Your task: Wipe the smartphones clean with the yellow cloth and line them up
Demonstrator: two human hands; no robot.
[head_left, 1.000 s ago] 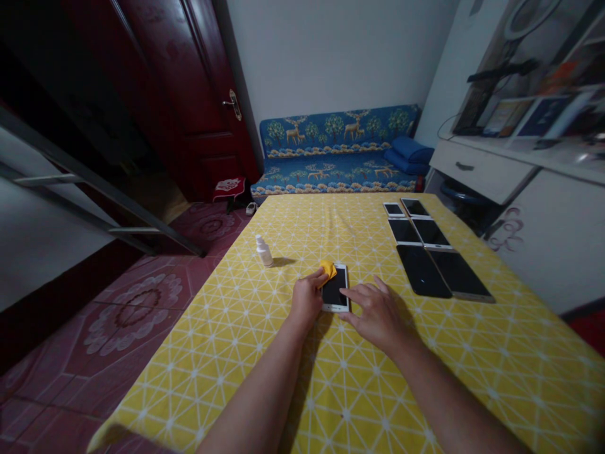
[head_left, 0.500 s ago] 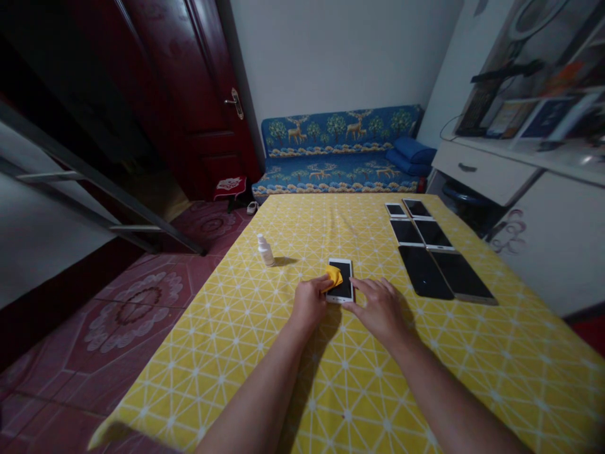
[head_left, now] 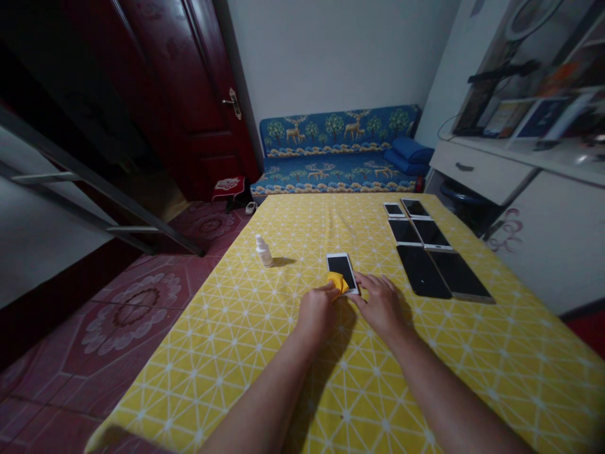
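Observation:
A white-framed smartphone (head_left: 341,266) lies screen up on the yellow patterned tablecloth, tilted slightly to the left at its top. My left hand (head_left: 317,312) is closed on a folded yellow cloth (head_left: 338,283), pressed against the lower left part of the screen. At the lower right corner of the phone, my right hand (head_left: 380,302) holds its edge, thumb at the bottom and fingers along the side. The cloth hides the phone's lower left corner. A small white spray bottle (head_left: 264,251) stands upright to the left of the phone.
On the table's right side, several phones and tablets lie screen up in two columns, among them a black tablet (head_left: 423,271). Beyond the table's far edge is a blue patterned sofa (head_left: 326,169). A white cabinet (head_left: 558,233) stands at the right, a metal ladder (head_left: 101,189) at the left.
My left hand has drawn the cloth down the screen toward the phone's bottom edge. The phone has turned a little, its top swinging left. My right hand still holds its corner.

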